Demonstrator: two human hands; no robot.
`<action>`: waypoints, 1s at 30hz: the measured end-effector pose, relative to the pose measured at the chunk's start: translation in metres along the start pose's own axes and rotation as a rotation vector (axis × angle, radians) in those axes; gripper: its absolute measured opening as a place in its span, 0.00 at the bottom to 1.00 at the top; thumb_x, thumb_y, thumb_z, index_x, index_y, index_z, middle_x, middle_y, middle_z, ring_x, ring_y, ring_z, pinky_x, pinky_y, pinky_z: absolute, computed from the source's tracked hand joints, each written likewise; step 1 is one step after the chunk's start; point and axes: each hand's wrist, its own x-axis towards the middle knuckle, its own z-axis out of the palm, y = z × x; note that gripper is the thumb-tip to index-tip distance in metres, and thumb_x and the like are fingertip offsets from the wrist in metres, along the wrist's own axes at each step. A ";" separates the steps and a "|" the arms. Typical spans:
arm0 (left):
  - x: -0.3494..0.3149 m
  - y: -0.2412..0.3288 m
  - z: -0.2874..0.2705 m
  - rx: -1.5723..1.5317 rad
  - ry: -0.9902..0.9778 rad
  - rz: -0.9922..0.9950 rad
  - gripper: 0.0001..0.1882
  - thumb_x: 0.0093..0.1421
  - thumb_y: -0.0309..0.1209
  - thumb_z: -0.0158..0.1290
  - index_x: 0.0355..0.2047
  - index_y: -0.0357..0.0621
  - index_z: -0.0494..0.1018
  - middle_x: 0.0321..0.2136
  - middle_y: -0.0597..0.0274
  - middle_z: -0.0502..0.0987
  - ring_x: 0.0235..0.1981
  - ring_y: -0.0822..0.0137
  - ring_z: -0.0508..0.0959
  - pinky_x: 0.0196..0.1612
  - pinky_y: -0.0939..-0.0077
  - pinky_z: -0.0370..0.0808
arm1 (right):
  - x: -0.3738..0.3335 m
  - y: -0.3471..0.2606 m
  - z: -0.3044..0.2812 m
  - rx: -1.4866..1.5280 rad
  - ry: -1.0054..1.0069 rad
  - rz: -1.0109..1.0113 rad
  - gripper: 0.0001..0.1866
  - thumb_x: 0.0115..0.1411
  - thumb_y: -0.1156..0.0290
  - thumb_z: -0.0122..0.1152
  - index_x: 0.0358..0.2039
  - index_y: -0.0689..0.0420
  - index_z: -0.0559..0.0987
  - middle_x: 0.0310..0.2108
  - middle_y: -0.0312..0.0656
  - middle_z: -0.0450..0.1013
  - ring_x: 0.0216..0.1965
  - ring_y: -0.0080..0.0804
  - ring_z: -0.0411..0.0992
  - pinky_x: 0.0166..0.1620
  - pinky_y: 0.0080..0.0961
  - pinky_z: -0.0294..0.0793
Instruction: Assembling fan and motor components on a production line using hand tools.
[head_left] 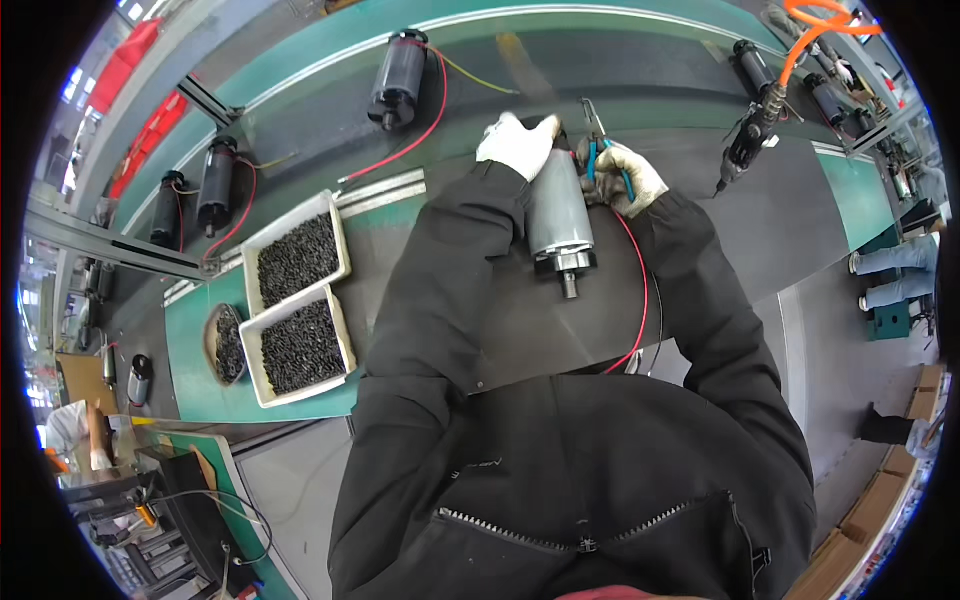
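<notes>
A grey cylindrical electric motor [559,212] lies on the dark work surface in front of me, its shaft end toward my body. Wrapped round its far end is my left hand [516,146], in a white glove. Just right of the motor, my right hand [632,182], in a soiled white glove, is closed on long-nosed pliers [590,118] with blue handles. The pliers' jaws point away from me, beside the motor's far end. A red wire [641,290] and a thin black one hang from under my right hand toward the near table edge.
Two white bins [340,232] of small black parts and a smaller container [212,345] stand at left. More motors [400,80] with wires lie on the conveyor [600,75] behind. A power screwdriver [748,145] hangs from an orange coiled hose at right. Other people are at the sides.
</notes>
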 end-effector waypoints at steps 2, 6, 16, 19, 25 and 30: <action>-0.004 0.009 -0.004 -0.015 -0.048 -0.036 0.41 0.48 0.58 0.53 0.45 0.27 0.68 0.41 0.34 0.74 0.48 0.46 0.73 0.51 0.62 0.69 | -0.014 -0.001 0.015 0.068 0.037 -0.038 0.13 0.50 0.73 0.52 0.38 0.60 0.72 0.26 0.39 0.69 0.23 0.27 0.70 0.26 0.21 0.70; -0.035 0.032 -0.011 -0.142 0.143 0.043 0.41 0.46 0.56 0.58 0.43 0.26 0.66 0.40 0.35 0.73 0.45 0.47 0.74 0.47 0.60 0.71 | -0.045 -0.024 0.030 -0.088 -0.058 -0.157 0.13 0.48 0.71 0.53 0.36 0.60 0.71 0.29 0.40 0.69 0.27 0.30 0.70 0.32 0.27 0.70; -0.172 0.028 -0.054 -0.882 0.093 0.799 0.50 0.28 0.39 0.74 0.51 0.33 0.63 0.47 0.46 0.69 0.41 0.58 0.75 0.42 0.67 0.74 | -0.183 -0.103 0.115 -1.578 0.068 -0.634 0.24 0.36 0.76 0.53 0.39 0.67 0.78 0.33 0.48 0.72 0.29 0.33 0.71 0.31 0.25 0.71; -0.169 0.025 -0.052 -0.798 0.152 0.954 0.50 0.28 0.39 0.74 0.52 0.33 0.63 0.47 0.44 0.69 0.44 0.55 0.74 0.43 0.65 0.74 | -0.172 -0.119 0.136 -1.781 -0.123 -0.597 0.28 0.32 0.78 0.51 0.41 0.65 0.78 0.27 0.46 0.68 0.26 0.36 0.68 0.31 0.27 0.67; -0.181 0.043 -0.074 -0.592 -0.034 0.840 0.32 0.30 0.42 0.72 0.34 0.36 0.74 0.46 0.37 0.68 0.46 0.47 0.72 0.46 0.58 0.72 | -0.199 -0.134 0.180 -1.918 0.020 -0.166 0.29 0.28 0.79 0.50 0.38 0.67 0.77 0.23 0.46 0.66 0.24 0.37 0.67 0.29 0.28 0.66; -0.183 0.044 -0.091 -0.324 0.044 1.070 0.39 0.32 0.40 0.73 0.43 0.39 0.67 0.49 0.29 0.63 0.47 0.43 0.73 0.41 0.58 0.78 | -0.177 -0.155 0.175 -2.154 -0.335 -0.358 0.27 0.33 0.79 0.56 0.41 0.65 0.77 0.29 0.47 0.67 0.29 0.38 0.68 0.31 0.28 0.66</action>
